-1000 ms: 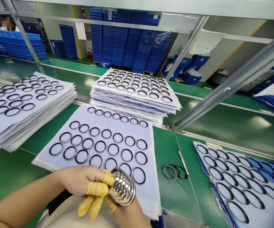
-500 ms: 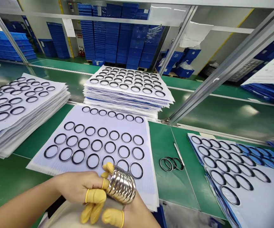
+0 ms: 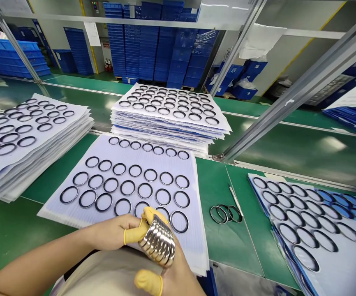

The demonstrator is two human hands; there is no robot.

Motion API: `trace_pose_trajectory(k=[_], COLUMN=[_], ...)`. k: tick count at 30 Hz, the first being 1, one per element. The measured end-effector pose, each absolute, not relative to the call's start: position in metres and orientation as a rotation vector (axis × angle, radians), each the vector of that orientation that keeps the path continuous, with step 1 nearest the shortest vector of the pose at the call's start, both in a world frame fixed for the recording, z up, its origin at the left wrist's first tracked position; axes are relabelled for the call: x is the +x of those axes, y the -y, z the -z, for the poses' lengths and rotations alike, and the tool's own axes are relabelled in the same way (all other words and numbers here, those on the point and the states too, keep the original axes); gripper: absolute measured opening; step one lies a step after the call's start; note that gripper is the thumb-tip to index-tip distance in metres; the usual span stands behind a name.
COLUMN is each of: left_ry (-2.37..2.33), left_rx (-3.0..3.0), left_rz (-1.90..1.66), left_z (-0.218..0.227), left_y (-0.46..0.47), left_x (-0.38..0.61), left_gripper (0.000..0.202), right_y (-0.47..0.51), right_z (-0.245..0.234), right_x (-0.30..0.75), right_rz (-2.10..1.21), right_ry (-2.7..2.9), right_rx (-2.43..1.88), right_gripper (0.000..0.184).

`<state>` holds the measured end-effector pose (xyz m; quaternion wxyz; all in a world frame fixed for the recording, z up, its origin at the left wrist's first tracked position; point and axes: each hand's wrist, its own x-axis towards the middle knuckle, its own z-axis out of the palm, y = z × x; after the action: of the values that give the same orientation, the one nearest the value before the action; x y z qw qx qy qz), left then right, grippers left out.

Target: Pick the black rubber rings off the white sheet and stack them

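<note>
A stack of shiny metal rings point(image 3: 158, 243) sits around my right hand point(image 3: 172, 274), which comes up from the bottom edge with a yellow finger cot on its thumb. My left hand point(image 3: 121, 231), also in yellow finger cots, pinches the top of that ring stack with thumb and fingers. Both hands hover over the near edge of a white sheet point(image 3: 193, 172) laid out with rows of dark rings point(image 3: 145, 190). Three loose rings point(image 3: 226, 213) lie on the green bench to the right.
Tall piles of ring-covered sheets stand behind point(image 3: 169, 114) and at the left point(image 3: 26, 135). Another ring sheet point(image 3: 307, 222) lies at the right. A white pen point(image 3: 236, 200) rests by the loose rings. Slanted metal frame bars point(image 3: 289, 102) cross above the bench.
My left hand's lower fingers have curled in and now pinch the top of the ring stack. My right hand's thumb shows lower in view. The view shifted slightly.
</note>
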<state>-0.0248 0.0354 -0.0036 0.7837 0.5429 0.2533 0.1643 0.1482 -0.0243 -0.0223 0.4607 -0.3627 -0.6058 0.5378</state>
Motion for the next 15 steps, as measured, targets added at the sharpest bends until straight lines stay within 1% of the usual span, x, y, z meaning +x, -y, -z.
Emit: trace_pose_trajectory(k=[1, 3, 5, 6, 10, 15], left_ry=[-0.568, -0.619, -0.656, -0.666, -0.676, -0.682], left_rx=[1.135, 1.093, 1.076, 1.067, 1.014, 0.946], left_rz=[-0.346, -0.338, -0.339, -0.343, -0.355, -0.376], left_z=[0.004, 0.003, 0.003, 0.003, 0.002, -0.001], left_y=[-0.036, -0.036, -0.037, -0.038, -0.039, -0.038], left_x=[-0.024, -0.023, -0.024, -0.024, -0.022, -0.015], left_gripper=[0.042, 0.031, 0.024, 0.022, 0.022, 0.024], right_y=[0.024, 0.024, 0.024, 0.023, 0.024, 0.028], right_z=[0.023, 0.025, 0.026, 0.027, 0.032, 0.047], right_x=[0.148, 0.147, 0.147, 0.147, 0.145, 0.143], right_rz=[-1.34, -1.376, -1.36, -1.336, -1.285, -1.57], right_ry=[1.481, 1.467, 1.485, 1.507, 1.462, 1.14], right_rx=[-0.897, -0.903, -0.911, -0.917, -0.91, -0.802], right_gripper=[0.068, 0.075, 0.084, 0.085, 0.076, 0.076])
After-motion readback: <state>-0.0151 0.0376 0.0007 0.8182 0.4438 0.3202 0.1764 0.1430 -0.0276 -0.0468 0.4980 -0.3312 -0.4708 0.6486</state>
